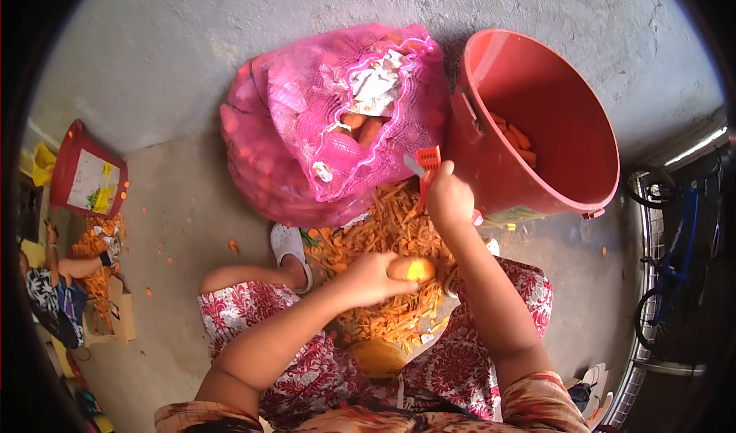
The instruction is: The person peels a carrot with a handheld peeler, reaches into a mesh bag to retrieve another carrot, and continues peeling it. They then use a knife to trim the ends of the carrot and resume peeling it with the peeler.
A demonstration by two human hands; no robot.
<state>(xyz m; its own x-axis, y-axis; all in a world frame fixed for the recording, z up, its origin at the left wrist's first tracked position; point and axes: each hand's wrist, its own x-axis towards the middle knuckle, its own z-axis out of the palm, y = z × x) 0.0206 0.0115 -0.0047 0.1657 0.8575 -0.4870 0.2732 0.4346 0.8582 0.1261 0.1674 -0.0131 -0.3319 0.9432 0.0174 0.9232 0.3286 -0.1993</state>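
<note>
My left hand (pixel 373 278) grips a peeled yellow-orange carrot (pixel 412 269), its blunt end pointing right. My right hand (pixel 449 197) is raised above it and holds an orange peeler (pixel 426 163) with its blade up, near the bucket's side. Below both hands a heap of orange carrot peelings (pixel 387 237) covers the floor between my feet. A pink mesh sack (pixel 330 119) of unpeeled carrots lies open just beyond the heap. A red bucket (pixel 575 165), tilted toward me, holds a few peeled carrots (pixel 515 138).
My white shoe (pixel 289 243) rests by the sack. At the left another person (pixel 54 280) sits by a second red bucket (pixel 86 178) and more peelings (pixel 96 241). A bicycle (pixel 675 264) stands at the right. Bare concrete floor lies beyond.
</note>
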